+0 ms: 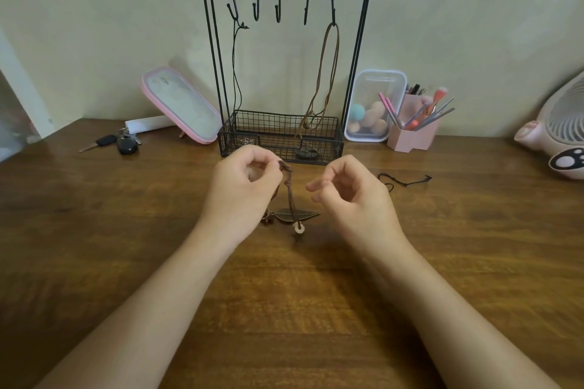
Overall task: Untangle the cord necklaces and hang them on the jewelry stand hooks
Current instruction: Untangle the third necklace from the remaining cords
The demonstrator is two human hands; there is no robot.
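Note:
A black wire jewelry stand (360, 50) with several hooks stands at the back of the wooden table. A black cord necklace (235, 73) hangs from its leftmost hook and a brown cord necklace (322, 73) from its rightmost. My left hand (245, 183) pinches a knotted brown cord necklace (289, 189) whose leaf pendant (295, 215) and pale ring bead hang near the tabletop. My right hand (350, 189) hovers to its right with fingers loosely curled, holding nothing that I can see. Another black cord (404, 181) lies on the table at the right.
A pink-framed mirror (181, 106) leans left of the stand, with car keys (117, 143) beside it. A clear box of sponges (373, 104) and a pink brush holder (414, 133) sit right of the stand. A pink fan (559, 133) stands at the far right.

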